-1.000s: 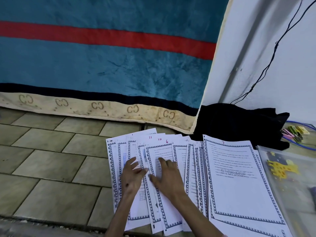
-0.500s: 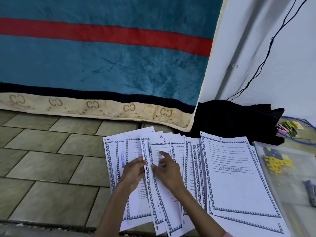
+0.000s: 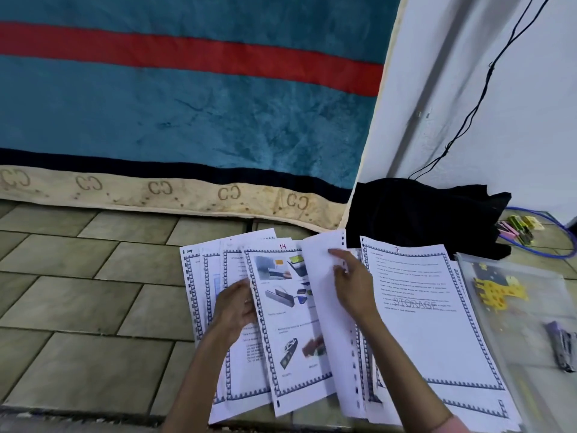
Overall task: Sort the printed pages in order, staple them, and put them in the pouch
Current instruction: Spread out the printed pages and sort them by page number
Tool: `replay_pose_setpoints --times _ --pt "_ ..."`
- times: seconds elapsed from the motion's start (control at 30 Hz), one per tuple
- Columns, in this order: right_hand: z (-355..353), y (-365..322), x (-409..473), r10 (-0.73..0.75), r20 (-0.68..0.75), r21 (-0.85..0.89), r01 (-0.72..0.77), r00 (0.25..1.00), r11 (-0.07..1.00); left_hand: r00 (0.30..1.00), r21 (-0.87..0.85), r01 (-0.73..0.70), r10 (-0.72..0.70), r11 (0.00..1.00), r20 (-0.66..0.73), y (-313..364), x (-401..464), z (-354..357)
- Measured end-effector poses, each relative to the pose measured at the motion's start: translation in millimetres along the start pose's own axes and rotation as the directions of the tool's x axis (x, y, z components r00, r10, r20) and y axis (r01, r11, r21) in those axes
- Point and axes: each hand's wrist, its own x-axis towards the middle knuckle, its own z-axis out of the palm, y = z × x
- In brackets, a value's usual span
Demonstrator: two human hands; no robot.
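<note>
Soft, even, rather dim indoor light, no glare. Faint shadows under the fanned pages (image 3: 415, 307) on the tiled floor (image 3: 78, 292). Slight motion blur on the lifted sheet (image 3: 324, 292) and right hand (image 3: 352, 285). Wide-angle bending along the wall (image 3: 499, 104) edge; right edge soft and smeared.

A tiled floor (image 3: 78, 292) is carrying fanned printed pages (image 3: 431, 323), a clear pouch (image 3: 530, 307) lying just right of them, a black cloth (image 3: 415, 210) behind, and coloured clips (image 3: 518, 228) near a blue cable (image 3: 559, 251).
</note>
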Motion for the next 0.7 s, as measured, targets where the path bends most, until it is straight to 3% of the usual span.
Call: replay_pose_setpoints --times 0.13,0.27,0.33,0.4,0.47,0.5,0.53,0.6,0.63,0.7 --pt "-12 -4 9 0.147 0.062 0.122 -0.154 0.987 0.981 0.992 -0.070 0.056 -0.047 0.996 0.115 3 -3 12" --pt "-16 -15 8 0.141 0.128 0.235 -0.168 0.982 0.957 0.989 -0.021 0.029 -0.026 0.999 0.143 3 -5 22" --pt "-8 -23 2 0.128 0.268 0.196 -0.184 0.955 0.963 0.974 0.026 0.023 -0.028 0.999 0.225 0 -10 32" --pt "6 -28 -6 0.042 0.324 0.087 -0.074 0.945 0.994 0.961 -0.019 0.023 -0.017 1.000 0.275 -3 -14 41" --pt "14 -29 -9 -0.042 0.271 0.001 0.044 0.962 0.999 0.979 -0.052 -0.056 0.065 0.997 0.193 -2 -18 40" --pt "15 -26 -8 -0.055 0.245 -0.033 0.065 0.968 0.997 0.983 0.042 -0.172 0.169 0.984 0.065 -3 -16 34" --pt "14 -26 -8 -0.054 0.224 -0.053 0.068 0.973 0.996 0.944 0.272 -0.275 0.313 0.922 -0.106 -5 -12 25" --pt "10 -21 -6 -0.087 0.180 -0.084 0.104 0.980 0.991 0.820 0.662 -0.207 0.497 0.720 -0.284 -11 -5 3" --pt "8 -19 -6 -0.103 0.157 -0.097 0.119 0.982 0.988 0.810 0.721 -0.133 0.494 0.680 -0.316 -12 -3 -4" --pt "8 -17 -3 -0.109 0.144 -0.121 0.127 0.984 0.985 0.849 0.699 -0.057 0.403 0.712 -0.341 -16 5 -14"
